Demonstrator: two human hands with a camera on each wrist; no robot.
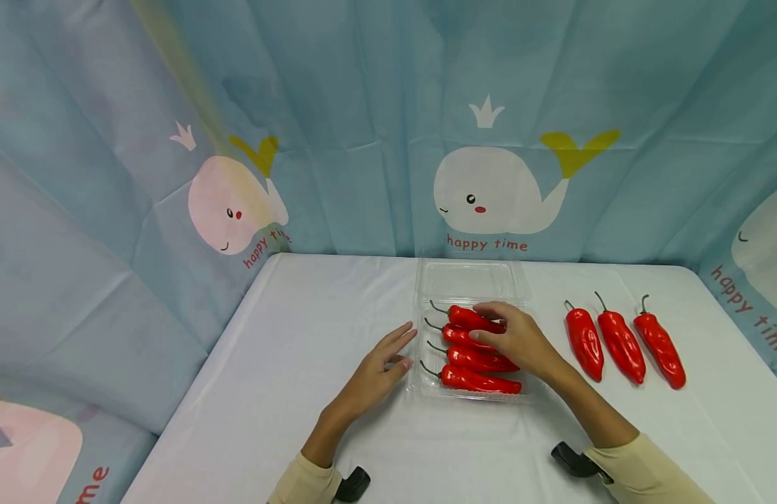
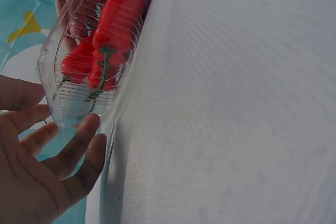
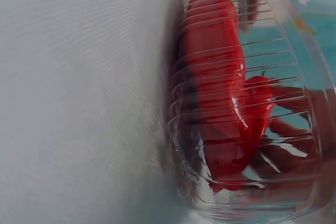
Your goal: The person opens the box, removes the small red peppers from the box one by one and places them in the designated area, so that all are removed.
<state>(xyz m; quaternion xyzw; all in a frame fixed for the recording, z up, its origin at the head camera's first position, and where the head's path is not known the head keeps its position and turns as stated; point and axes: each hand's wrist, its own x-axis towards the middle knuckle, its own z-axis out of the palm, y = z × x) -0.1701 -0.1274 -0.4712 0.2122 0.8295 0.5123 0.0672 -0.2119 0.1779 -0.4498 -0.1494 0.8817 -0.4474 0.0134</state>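
Note:
Red chili peppers with dark curled stems lie in rows in a clear plastic clamshell box (image 1: 420, 388). My right hand (image 1: 517, 339) reaches in over the box's right side. Its thumb and fingers stand on either side of the farthest chili pepper (image 1: 467, 318), at its stemless end, with the thumb across the second one. The nearest chili pepper (image 1: 479, 381) lies along the front wall. My left hand (image 1: 379, 371) is at the box's left side with fingers extended and spread. In the left wrist view its fingertips (image 2: 92, 121) are right at the box's end wall.
The box's lid (image 1: 470, 280) is folded back toward the far table edge. Three more red chili peppers (image 1: 621, 346) lie side by side on the white tablecloth (image 1: 300, 315) to the right. A blue whale-print curtain (image 1: 363, 175) hangs behind and beside the table.

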